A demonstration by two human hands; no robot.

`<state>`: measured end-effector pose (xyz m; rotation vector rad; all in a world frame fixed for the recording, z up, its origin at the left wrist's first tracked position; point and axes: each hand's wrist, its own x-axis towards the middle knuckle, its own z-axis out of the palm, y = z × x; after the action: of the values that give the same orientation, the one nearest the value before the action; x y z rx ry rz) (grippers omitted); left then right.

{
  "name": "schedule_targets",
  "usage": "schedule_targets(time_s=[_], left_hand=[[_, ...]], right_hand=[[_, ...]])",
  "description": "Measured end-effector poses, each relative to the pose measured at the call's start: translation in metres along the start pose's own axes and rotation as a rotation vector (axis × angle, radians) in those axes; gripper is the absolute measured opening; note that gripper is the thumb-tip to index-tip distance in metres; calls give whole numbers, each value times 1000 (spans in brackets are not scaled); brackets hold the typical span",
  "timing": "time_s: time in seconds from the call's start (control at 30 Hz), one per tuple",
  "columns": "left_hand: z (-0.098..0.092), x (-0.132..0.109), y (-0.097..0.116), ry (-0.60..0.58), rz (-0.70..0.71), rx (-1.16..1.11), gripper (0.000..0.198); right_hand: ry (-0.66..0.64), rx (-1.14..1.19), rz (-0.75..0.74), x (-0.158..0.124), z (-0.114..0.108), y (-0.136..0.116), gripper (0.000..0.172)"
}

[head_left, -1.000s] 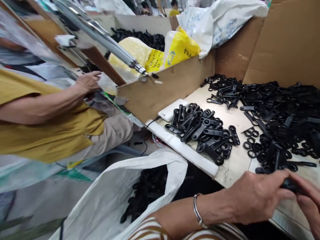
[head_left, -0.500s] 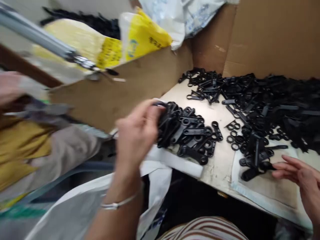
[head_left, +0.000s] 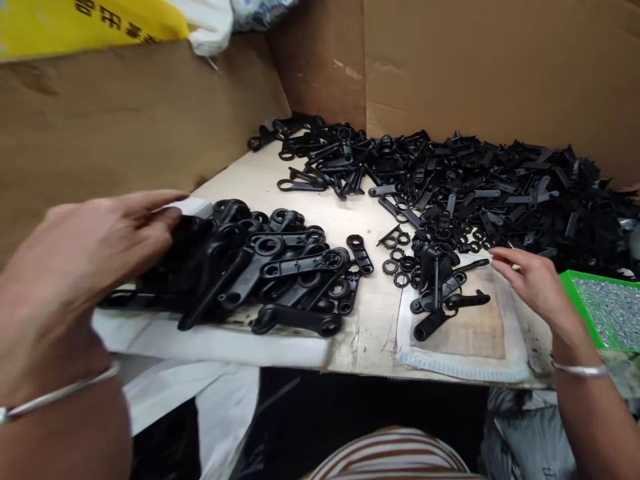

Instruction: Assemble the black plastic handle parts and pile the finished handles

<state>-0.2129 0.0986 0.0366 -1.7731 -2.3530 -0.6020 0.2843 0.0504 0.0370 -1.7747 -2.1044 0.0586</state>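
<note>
Black plastic arms (head_left: pixel 280 267) touched by L hand (head_left: pixel 90 253); yellow bag (head_left: pixel 75 23) print unreadable.

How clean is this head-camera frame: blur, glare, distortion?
Head view: even light, no harsh glare; left hand looms large and slightly soft near the lens; right hand and the near pile of black levers are sharp; the far heap merges into a dark mass.

Left hand (head_left: pixel 95 247) at left end of near pile of black plastic arms (head_left: pixel 280 267), fingers on its end pieces, grip unclear. Right hand (head_left: pixel 530 280) spread loose, fingertips just beside small parts on cloth pad (head_left: pixel 475 340). Large heap (head_left: pixel 500 193) far right of bench (head_left: pixel 250 183); green tray (head_left: pixel 600 310) at right edge.
</note>
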Motion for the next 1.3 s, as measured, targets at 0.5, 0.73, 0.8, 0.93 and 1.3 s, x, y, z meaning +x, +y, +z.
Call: schedule_targets(time_s=[0.5, 0.73, 0.8, 0.93, 1.3], left_hand=[[-13, -114, 166, -203, 991, -476, 26], [6, -107, 259, -347, 1089, -365, 25], [21, -106, 286, -402, 1062, -345, 25], [50, -105, 321, -439, 1012, -383, 26], [14, -81, 282, -842, 522, -1417, 9]], right_hand=[[96, 142, 122, 11, 1, 17, 16], [163, 488, 273, -56, 6, 22, 20], [209, 584, 288, -64, 9, 14, 22], [288, 774, 330, -70, 11, -2, 35], [402, 808, 271, -76, 8, -19, 30]])
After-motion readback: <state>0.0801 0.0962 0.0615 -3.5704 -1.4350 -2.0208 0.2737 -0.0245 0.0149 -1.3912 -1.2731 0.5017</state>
